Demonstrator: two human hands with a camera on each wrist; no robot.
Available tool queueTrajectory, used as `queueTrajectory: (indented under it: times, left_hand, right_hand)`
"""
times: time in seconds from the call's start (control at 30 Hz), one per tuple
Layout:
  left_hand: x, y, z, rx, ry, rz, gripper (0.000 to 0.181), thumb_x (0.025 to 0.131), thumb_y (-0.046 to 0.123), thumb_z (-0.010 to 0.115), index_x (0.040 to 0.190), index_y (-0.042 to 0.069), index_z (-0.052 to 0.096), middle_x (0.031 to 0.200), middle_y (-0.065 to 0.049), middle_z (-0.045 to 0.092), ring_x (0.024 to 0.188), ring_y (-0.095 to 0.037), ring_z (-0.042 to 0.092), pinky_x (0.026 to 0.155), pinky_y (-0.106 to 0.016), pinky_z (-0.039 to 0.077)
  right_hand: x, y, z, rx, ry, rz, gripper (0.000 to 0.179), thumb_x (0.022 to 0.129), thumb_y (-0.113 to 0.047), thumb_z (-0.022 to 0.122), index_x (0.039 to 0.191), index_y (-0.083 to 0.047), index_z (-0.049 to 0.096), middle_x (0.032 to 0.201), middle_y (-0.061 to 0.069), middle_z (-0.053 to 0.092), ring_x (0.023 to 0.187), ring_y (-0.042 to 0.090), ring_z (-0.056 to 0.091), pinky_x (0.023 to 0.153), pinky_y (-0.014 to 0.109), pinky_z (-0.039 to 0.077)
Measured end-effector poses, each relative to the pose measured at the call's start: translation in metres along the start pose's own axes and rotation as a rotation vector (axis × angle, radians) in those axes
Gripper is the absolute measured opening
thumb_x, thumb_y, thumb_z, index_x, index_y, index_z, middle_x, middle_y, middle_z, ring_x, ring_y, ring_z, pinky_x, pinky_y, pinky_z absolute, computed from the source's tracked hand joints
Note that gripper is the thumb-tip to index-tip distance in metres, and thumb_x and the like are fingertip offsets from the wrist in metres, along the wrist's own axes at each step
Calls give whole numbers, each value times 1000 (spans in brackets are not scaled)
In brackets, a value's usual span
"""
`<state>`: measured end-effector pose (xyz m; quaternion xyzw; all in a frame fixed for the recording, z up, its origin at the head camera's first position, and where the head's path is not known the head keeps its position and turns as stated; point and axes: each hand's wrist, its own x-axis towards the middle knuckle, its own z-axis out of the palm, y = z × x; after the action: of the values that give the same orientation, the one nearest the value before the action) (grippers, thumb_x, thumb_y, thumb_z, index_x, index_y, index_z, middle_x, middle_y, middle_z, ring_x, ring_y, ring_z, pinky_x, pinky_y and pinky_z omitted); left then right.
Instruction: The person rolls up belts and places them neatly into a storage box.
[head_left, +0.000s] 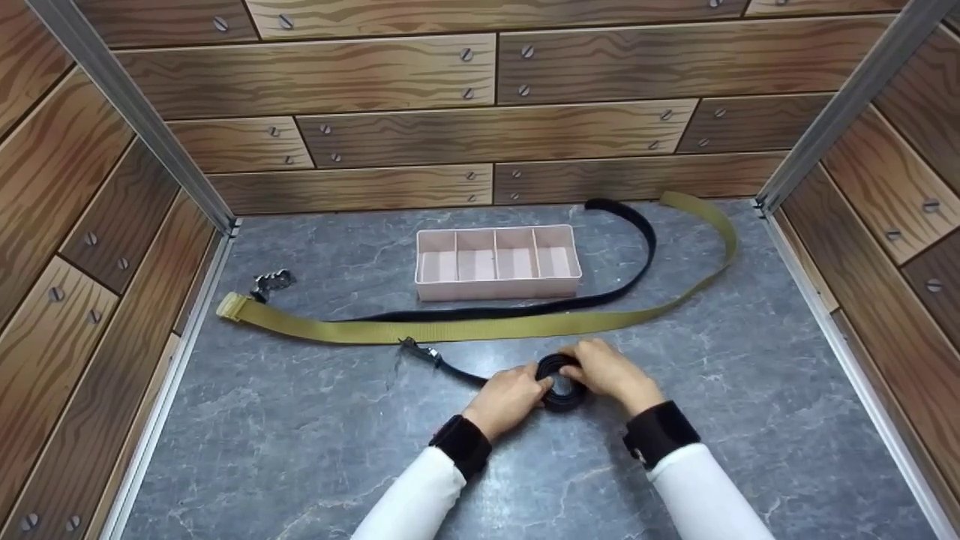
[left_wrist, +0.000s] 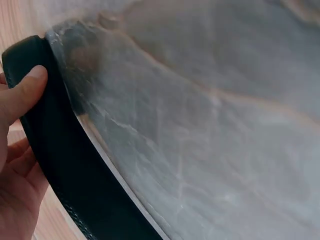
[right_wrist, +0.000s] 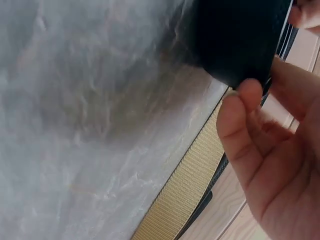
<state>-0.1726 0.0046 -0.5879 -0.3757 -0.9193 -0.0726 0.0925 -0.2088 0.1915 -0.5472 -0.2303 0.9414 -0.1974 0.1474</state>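
Note:
A black belt [head_left: 564, 403] stands on edge on the grey surface, its right part wound into a round coil. My left hand [head_left: 508, 399] grips the coil's left side, where the unwound stretch leads off to a dark metal buckle [head_left: 421, 352]. In the left wrist view the thumb lies on one face of the belt strap [left_wrist: 85, 160], with fingers behind it. My right hand [head_left: 609, 373] pinches the coil's right side. The right wrist view shows its fingertips at the lower edge of the coiled belt [right_wrist: 240, 40].
Behind the hands lies a yellow-green webbing belt [head_left: 487, 330] with a pale buckle, stretched left to right. A second black belt [head_left: 637, 225] runs beside it, curving at the back right. A pink four-compartment tray [head_left: 499, 289] stands behind them. A shiny metal buckle [head_left: 271, 280] lies far left.

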Motion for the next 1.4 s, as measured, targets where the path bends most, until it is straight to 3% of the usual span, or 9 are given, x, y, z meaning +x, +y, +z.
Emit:
queueTrajectory:
  times: [0.13, 0.27, 0.43, 0.6, 0.83, 1.0, 1.17, 1.23, 1.4]
  left_hand:
    - [-1, 1, 0, 76, -1, 18, 30, 81, 36, 64, 105, 17, 64, 89, -6, 59, 72, -17, 59, 60, -29, 49]
    - [-2, -1, 0, 52, -5, 11, 35, 78, 37, 67, 107, 19, 64, 92, -6, 58, 75, -18, 60, 62, -29, 50]
    - [-5, -5, 1, 24, -17, 33, 38, 78, 36, 68, 113, 21, 62, 97, -6, 59, 79, -17, 59, 64, -29, 50]
    - [-7, -9, 0, -5, -12, 50, 44, 77, 37, 69, 117, 20, 61, 95, -5, 57, 78, -17, 59, 65, -28, 50]
    - [-12, -11, -5, -38, -24, 73, 48, 73, 40, 72, 116, 23, 61, 88, -3, 52, 68, -16, 56, 59, -28, 48]
    - [-13, -9, -5, -54, -34, 92, 41, 77, 37, 68, 113, 19, 62, 92, -4, 53, 72, -15, 56, 61, -27, 48]
    - [-9, -4, -1, -50, -4, 64, 33, 81, 36, 64, 106, 14, 62, 92, -4, 56, 76, -17, 59, 63, -27, 49]
    - [-8, -2, 0, -30, 4, 50, 32, 81, 36, 65, 105, 14, 63, 91, -5, 55, 75, -17, 59, 62, -28, 49]
    - [-5, 0, 1, 18, 0, 17, 33, 78, 38, 67, 102, 16, 64, 90, -6, 55, 72, -18, 58, 60, -29, 49]
  right_hand:
    - [-5, -6, 3, 44, -7, 155, 34, 81, -17, 67, 111, -2, 60, 94, 15, 62, 77, 24, 60, 69, 39, 49]
    - [-5, -7, 6, 62, -6, 208, 41, 82, -11, 65, 119, 3, 54, 105, 21, 59, 82, 26, 60, 70, 37, 49]
    - [-2, -4, 6, 71, -18, 180, 43, 82, -6, 63, 122, 5, 52, 114, 24, 56, 103, 32, 54, 85, 45, 44]
    - [1, -3, 1, 53, -56, 128, 42, 80, -2, 62, 122, 1, 55, 114, 21, 57, 101, 31, 55, 85, 44, 44]
    - [4, -3, -5, -11, -132, -67, 43, 81, 3, 61, 122, -5, 57, 117, 16, 58, 108, 32, 52, 91, 45, 39]
    - [4, -4, -6, -8, -157, -61, 44, 83, 3, 58, 124, -11, 56, 116, 15, 56, 109, 33, 50, 92, 48, 37]
    - [2, 0, -3, 31, -109, 3, 39, 84, -4, 60, 122, -10, 58, 116, 14, 56, 109, 31, 50, 93, 47, 36]
    - [1, 1, -1, 58, -82, 64, 37, 84, -8, 63, 120, -7, 58, 114, 13, 58, 106, 28, 52, 91, 45, 38]
    - [-3, -1, 3, 135, -40, 239, 36, 83, -14, 64, 117, -3, 59, 100, 14, 63, 79, 23, 61, 72, 41, 49]
